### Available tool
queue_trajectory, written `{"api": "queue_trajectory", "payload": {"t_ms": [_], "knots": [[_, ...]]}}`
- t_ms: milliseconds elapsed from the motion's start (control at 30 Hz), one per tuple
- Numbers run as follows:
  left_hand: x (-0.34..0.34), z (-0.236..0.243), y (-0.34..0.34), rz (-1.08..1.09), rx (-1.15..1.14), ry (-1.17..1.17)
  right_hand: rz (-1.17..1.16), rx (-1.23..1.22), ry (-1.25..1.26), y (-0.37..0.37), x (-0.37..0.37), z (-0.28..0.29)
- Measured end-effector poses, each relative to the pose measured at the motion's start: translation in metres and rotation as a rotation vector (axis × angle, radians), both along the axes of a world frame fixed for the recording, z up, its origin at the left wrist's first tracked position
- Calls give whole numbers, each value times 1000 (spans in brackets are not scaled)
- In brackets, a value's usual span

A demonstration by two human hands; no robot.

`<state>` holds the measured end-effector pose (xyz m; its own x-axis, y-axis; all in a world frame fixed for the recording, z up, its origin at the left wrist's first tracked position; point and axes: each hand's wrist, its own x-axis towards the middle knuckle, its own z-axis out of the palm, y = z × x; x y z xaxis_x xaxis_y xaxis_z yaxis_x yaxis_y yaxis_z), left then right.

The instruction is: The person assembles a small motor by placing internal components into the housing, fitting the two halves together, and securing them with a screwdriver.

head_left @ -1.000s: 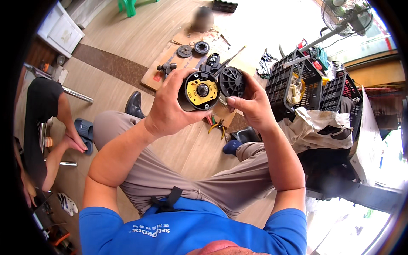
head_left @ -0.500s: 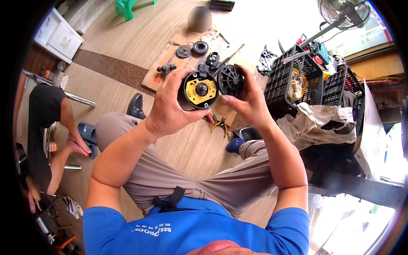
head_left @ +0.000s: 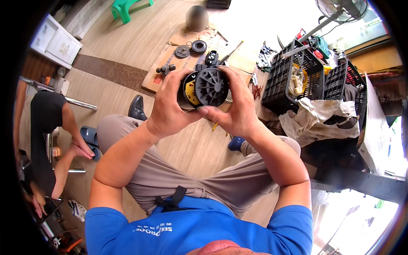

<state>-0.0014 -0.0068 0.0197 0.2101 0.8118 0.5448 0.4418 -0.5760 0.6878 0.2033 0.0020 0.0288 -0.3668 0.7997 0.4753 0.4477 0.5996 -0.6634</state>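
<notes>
My left hand [head_left: 168, 100] is wrapped round a dark cylindrical motor housing [head_left: 183, 100] with a yellow plate [head_left: 191, 91] inside its open face. In my right hand [head_left: 234, 104] is a round black ribbed cover [head_left: 212, 87], gripped by its rim between thumb and fingers. The cover overlaps the right part of the housing's face and hides most of the yellow plate. From this view I cannot tell whether the two parts touch. Both are held up in front of me, above the floor.
Flattened cardboard [head_left: 153, 76] beyond my hands carries a black ring [head_left: 199, 46], a round disc [head_left: 182, 51] and other loose parts. Black crates [head_left: 276, 80] with tools and a cloth [head_left: 316, 123] stand at the right. Another person's bare foot [head_left: 83, 149] is at the left.
My right hand has moved left, bringing the black cover from beside the housing to in front of its face. The yellow plate, fully visible before, is now mostly covered.
</notes>
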Motion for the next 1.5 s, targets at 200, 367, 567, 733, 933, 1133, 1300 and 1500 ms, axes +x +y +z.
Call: {"api": "queue_trajectory", "payload": {"t_ms": [200, 367, 567, 733, 933, 1133, 1300, 1500], "knots": [[3, -3, 2, 0, 66, 12, -40, 70, -48, -6, -11, 1], [2, 1, 1, 9, 102, 51, -46, 17, -43, -8, -13, 1], [1, -2, 3, 14, 149, 81, -6, -152, 22, -10, -10, -1], [-4, -4, -1, 13, 195, 129, 26, -135, 50, -15, -12, -7], [-4, -3, -1, 20, 259, 160, 28, -262, 81, -21, -10, -7], [-3, -3, -1, 22, 271, 168, 36, -271, 200, -24, -14, -8], [-5, -1, 0, 17, 284, 198, 13, -270, 135, -25, -15, -2], [-7, -1, 2, 7, 311, 238, 32, -342, 203, -23, -17, -2]]}}
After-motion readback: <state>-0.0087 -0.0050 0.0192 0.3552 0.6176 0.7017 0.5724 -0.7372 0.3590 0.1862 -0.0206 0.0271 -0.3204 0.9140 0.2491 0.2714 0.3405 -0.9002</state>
